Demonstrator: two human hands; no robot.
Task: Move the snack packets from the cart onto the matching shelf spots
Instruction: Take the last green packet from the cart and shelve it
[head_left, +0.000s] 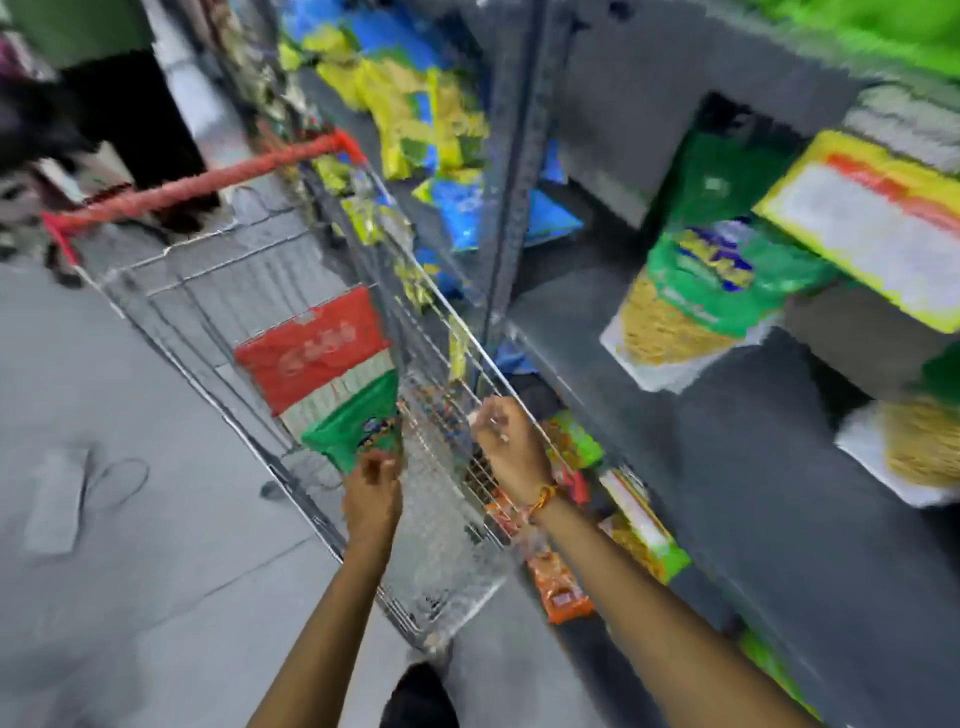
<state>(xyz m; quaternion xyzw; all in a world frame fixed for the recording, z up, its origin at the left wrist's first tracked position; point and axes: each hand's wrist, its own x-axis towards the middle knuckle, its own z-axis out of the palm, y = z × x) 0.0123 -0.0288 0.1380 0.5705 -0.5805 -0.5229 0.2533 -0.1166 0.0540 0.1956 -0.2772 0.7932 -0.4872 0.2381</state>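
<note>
A wire cart (208, 291) with a red handle (208, 182) stands beside grey shelves (727, 467). Inside it lie a red packet (311, 348) and a green packet (358, 426). My left hand (371, 493) pinches the lower edge of the green packet. My right hand (506, 436) is curled over the cart's right rim; whether it grips the wire is blurred. Green packets with yellow noodle-like snacks (696, 301) sit on the shelf to the right.
Yellow and blue packets (415, 114) fill the far shelf bay. Orange and green packets (561, 582) lie on the lowest shelf by the cart. A person in dark trousers (135, 119) stands behind the cart's handle. Grey floor spreads to the left.
</note>
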